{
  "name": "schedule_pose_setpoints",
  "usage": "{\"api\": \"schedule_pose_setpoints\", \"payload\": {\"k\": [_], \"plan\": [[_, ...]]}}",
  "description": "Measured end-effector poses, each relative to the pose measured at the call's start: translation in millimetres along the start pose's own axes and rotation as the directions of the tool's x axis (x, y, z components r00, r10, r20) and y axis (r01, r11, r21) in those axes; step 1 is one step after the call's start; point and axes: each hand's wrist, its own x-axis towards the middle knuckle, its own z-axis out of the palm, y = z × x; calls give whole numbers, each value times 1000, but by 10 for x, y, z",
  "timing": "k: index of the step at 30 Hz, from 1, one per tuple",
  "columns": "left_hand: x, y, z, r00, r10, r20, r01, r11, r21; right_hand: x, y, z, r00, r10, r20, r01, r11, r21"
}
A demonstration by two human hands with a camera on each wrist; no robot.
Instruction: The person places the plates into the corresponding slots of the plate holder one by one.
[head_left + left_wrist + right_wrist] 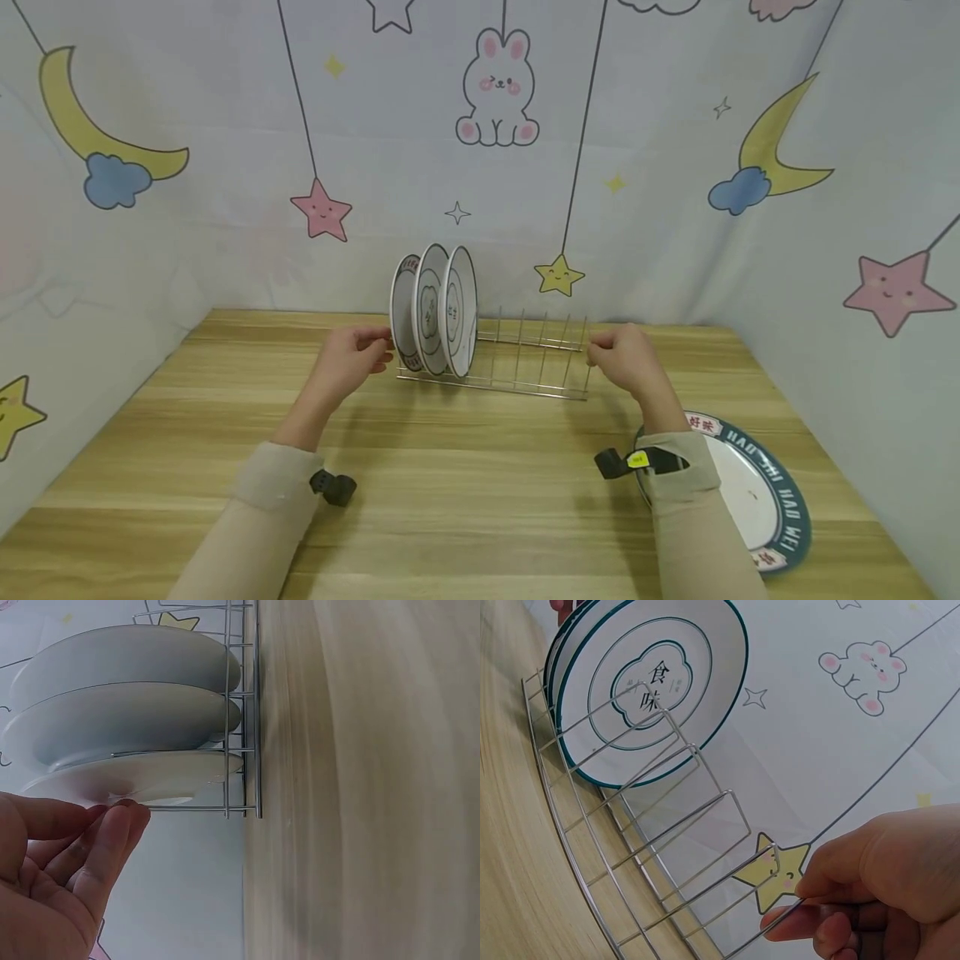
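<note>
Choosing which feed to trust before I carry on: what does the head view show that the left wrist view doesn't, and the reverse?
Head view only: the right hand, both sleeves, the loose plate lying on the table, and the printed fronts of the racked plates.

Left wrist view only: the undersides of those racked plates.

Both: the left hand, the rack, three racked plates, the table and the yellow star on the backdrop.
</note>
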Motion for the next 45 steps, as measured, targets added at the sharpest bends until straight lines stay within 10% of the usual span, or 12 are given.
{"api": "schedule_pose_setpoints", "payload": {"k": [45], "plan": [[7,-112,-62,997,-42,67,40,999,22,-27,-60,-13,998,-20,61,19,1000,14]]}}
